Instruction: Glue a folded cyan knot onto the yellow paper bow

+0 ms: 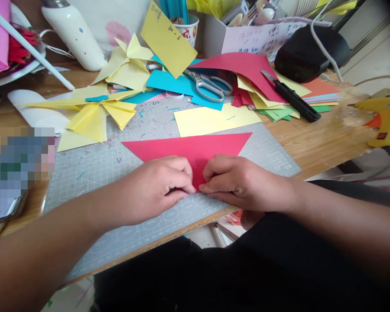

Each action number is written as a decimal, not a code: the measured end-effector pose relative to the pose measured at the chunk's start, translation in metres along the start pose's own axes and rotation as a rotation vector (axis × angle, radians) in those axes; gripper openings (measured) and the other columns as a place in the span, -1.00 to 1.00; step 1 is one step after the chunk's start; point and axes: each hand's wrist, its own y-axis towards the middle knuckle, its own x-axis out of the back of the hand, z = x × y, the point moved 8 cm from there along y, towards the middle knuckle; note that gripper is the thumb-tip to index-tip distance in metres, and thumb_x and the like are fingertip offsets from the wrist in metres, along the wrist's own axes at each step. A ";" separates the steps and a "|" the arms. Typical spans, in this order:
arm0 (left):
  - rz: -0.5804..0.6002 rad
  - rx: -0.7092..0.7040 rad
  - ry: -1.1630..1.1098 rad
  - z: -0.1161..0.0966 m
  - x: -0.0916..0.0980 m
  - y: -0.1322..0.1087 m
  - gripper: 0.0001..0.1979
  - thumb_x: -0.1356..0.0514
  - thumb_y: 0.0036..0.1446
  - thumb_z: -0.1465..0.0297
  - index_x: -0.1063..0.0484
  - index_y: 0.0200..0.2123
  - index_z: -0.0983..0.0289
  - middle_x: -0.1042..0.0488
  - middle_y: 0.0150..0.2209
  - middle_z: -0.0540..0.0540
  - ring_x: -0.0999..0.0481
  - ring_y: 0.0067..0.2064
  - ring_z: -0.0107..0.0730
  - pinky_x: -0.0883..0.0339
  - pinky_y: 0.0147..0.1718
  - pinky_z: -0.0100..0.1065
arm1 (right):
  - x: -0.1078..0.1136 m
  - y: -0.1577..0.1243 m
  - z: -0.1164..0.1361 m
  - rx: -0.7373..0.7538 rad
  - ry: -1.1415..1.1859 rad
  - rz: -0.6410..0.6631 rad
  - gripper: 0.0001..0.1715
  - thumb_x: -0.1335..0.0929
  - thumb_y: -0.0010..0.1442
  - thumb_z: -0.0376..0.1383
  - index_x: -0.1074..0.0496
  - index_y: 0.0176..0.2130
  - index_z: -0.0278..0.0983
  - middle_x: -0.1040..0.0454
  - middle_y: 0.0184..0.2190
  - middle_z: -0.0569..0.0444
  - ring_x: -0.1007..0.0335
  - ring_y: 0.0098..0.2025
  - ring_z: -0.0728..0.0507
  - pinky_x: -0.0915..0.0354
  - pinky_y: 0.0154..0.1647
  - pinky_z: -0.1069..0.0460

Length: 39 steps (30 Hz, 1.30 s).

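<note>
A sheet of red paper [188,147] lies on the grey cutting mat [94,173], its long straight edge away from me and its sides narrowing toward my hands. My left hand [164,184] is closed on the near part of the paper, thumb and fingertips pressed together. Close beside it, my right hand [234,180] pinches the same near edge. The two sets of fingertips almost meet. Both hands cover much of the paper's lower part, so its full outline is hidden.
Behind the red sheet lie a pale yellow strip [211,121], scissors [209,84] and a black utility knife [292,97]. Folded yellow paper [100,112] sits at left, near a phone [6,186]. A yellow glue gun [383,117] is at right, a white bottle [76,37] at back left.
</note>
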 end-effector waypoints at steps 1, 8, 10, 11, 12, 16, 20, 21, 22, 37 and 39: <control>0.004 -0.002 0.001 0.000 0.000 0.000 -0.82 -0.14 0.12 0.57 -0.52 -0.35 0.25 -0.42 -0.31 -0.01 -0.43 -0.31 -0.52 -0.27 -0.32 -0.50 | 0.000 0.000 0.000 0.007 -0.004 0.008 -0.74 -0.27 0.28 -0.40 -0.51 -0.36 -0.36 -0.37 -0.38 0.00 -0.25 -0.38 -0.01 -0.20 -0.36 0.09; 0.024 -0.023 0.016 -0.001 -0.002 0.000 -0.81 -0.13 0.14 0.56 -0.52 -0.35 0.24 -0.41 -0.33 -0.01 -0.41 -0.32 -0.52 -0.24 -0.34 -0.50 | -0.002 -0.002 0.000 0.018 -0.032 0.070 -0.72 -0.24 0.31 -0.38 -0.50 -0.33 -0.34 -0.39 -0.35 0.00 -0.22 -0.36 -0.01 -0.18 -0.33 0.07; 0.026 -0.024 0.011 -0.001 -0.002 0.000 -0.81 -0.12 0.14 0.56 -0.51 -0.35 0.24 -0.41 -0.32 -0.02 -0.41 -0.32 -0.53 -0.24 -0.34 -0.51 | -0.002 -0.002 0.000 0.018 -0.040 0.077 -0.71 -0.23 0.31 -0.39 -0.50 -0.33 -0.34 -0.39 -0.35 0.00 -0.21 -0.36 -0.01 -0.18 -0.33 0.07; 0.030 -0.024 0.010 0.000 -0.002 0.000 -0.81 -0.12 0.15 0.56 -0.51 -0.35 0.24 -0.41 -0.32 -0.02 -0.40 -0.32 -0.53 -0.23 -0.34 -0.51 | -0.002 -0.002 0.000 0.016 -0.046 0.085 -0.71 -0.23 0.31 -0.39 -0.50 -0.34 -0.34 -0.39 -0.35 0.00 -0.21 -0.36 -0.02 -0.18 -0.32 0.07; 0.034 -0.025 0.012 0.000 -0.002 0.000 -0.81 -0.11 0.15 0.56 -0.51 -0.34 0.23 -0.41 -0.32 -0.02 -0.40 -0.32 -0.53 -0.23 -0.34 -0.51 | -0.003 -0.001 0.000 0.016 -0.053 0.098 -0.69 -0.22 0.32 -0.39 -0.49 -0.35 -0.34 -0.39 -0.35 -0.01 -0.21 -0.36 -0.02 -0.18 -0.31 0.06; 0.045 -0.026 0.058 -0.001 -0.003 -0.002 -0.82 -0.10 0.16 0.56 -0.49 -0.34 0.24 -0.39 -0.30 -0.01 -0.39 -0.30 -0.50 -0.22 -0.32 -0.47 | -0.006 0.000 0.003 0.032 -0.124 0.143 -0.65 -0.19 0.32 -0.40 -0.47 -0.39 -0.36 -0.38 -0.34 -0.04 -0.20 -0.34 -0.04 -0.19 -0.28 0.04; 0.053 -0.058 0.138 -0.006 -0.003 -0.004 -0.81 -0.10 0.15 0.58 -0.45 -0.38 0.24 -0.38 -0.31 -0.01 -0.36 -0.29 -0.46 -0.20 -0.30 -0.42 | -0.008 -0.003 0.009 0.088 -0.205 0.152 -0.67 -0.17 0.33 -0.39 -0.47 -0.30 -0.38 -0.37 -0.34 -0.07 -0.21 -0.31 -0.09 -0.22 -0.24 -0.01; 0.057 -0.063 0.153 -0.008 -0.003 -0.005 -0.81 -0.10 0.14 0.59 -0.44 -0.40 0.24 -0.37 -0.31 -0.01 -0.36 -0.29 -0.46 -0.20 -0.30 -0.41 | -0.007 -0.004 0.010 0.096 -0.206 0.133 -0.69 -0.18 0.33 -0.38 -0.48 -0.26 -0.38 -0.38 -0.33 -0.08 -0.22 -0.30 -0.10 -0.23 -0.23 -0.02; 0.063 -0.066 0.165 -0.009 -0.004 -0.005 -0.81 -0.10 0.14 0.59 -0.43 -0.41 0.24 -0.37 -0.31 -0.01 -0.35 -0.29 -0.45 -0.20 -0.30 -0.41 | -0.006 -0.006 0.010 0.100 -0.197 0.106 -0.70 -0.19 0.33 -0.36 -0.47 -0.21 -0.39 -0.39 -0.32 -0.09 -0.23 -0.28 -0.11 -0.25 -0.23 -0.03; 0.057 -0.108 0.102 -0.006 0.009 -0.007 -0.74 -0.05 0.09 0.63 -0.48 -0.29 0.26 -0.47 -0.25 0.01 -0.44 -0.26 -0.46 -0.26 -0.23 -0.45 | -0.008 -0.002 0.012 0.086 -0.216 0.180 -0.65 -0.18 0.31 -0.35 -0.51 -0.27 -0.37 -0.37 -0.31 -0.09 -0.17 -0.28 -0.12 -0.21 -0.21 -0.03; 0.053 -0.122 0.099 -0.006 0.010 -0.007 -0.69 -0.04 0.07 0.65 -0.49 -0.24 0.26 -0.47 -0.25 0.02 -0.44 -0.25 -0.45 -0.25 -0.23 -0.45 | -0.008 -0.002 0.012 0.085 -0.210 0.184 -0.65 -0.18 0.31 -0.35 -0.52 -0.27 -0.37 -0.37 -0.31 -0.09 -0.17 -0.28 -0.12 -0.20 -0.21 -0.03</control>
